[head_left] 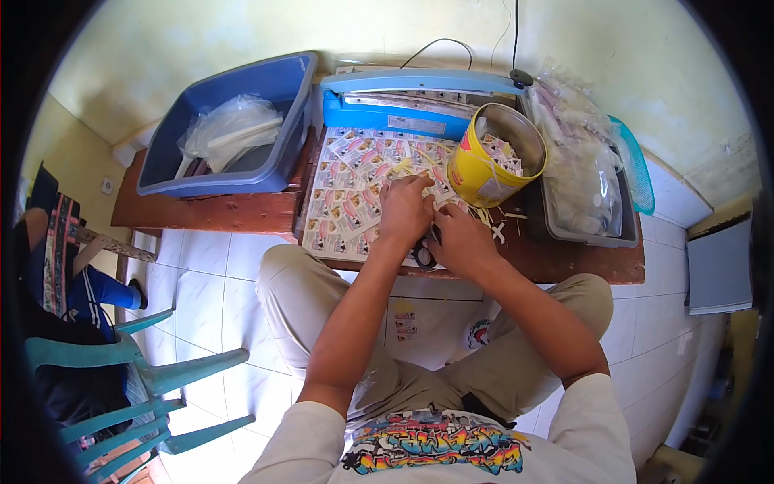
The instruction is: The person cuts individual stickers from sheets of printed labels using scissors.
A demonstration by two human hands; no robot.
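Printed label sheets [343, 206] cover the middle of the low wooden table. My left hand [407, 207] rests on them with its fingers curled, holding a sheet against the table. What lies under its fingertips is partly hidden. Close beside it, my right hand [463, 239] is closed around scissors [424, 255]. Their black handle loops show below the fingers, while the blades are hidden between my hands. Pale paper strips [497, 234] lie right of my right hand. Behind that hand stands a yellow tin [476, 173] with cut labels [504, 153] inside.
A blue heat sealer [395, 113] stands along the back. Left is a blue-grey tub [286, 153] with clear plastic bags [234, 133]. A grey bin [597, 238] of filled bags [584, 181] stands right. Green plastic chairs [145, 363] and another person's leg [113, 290] are at left.
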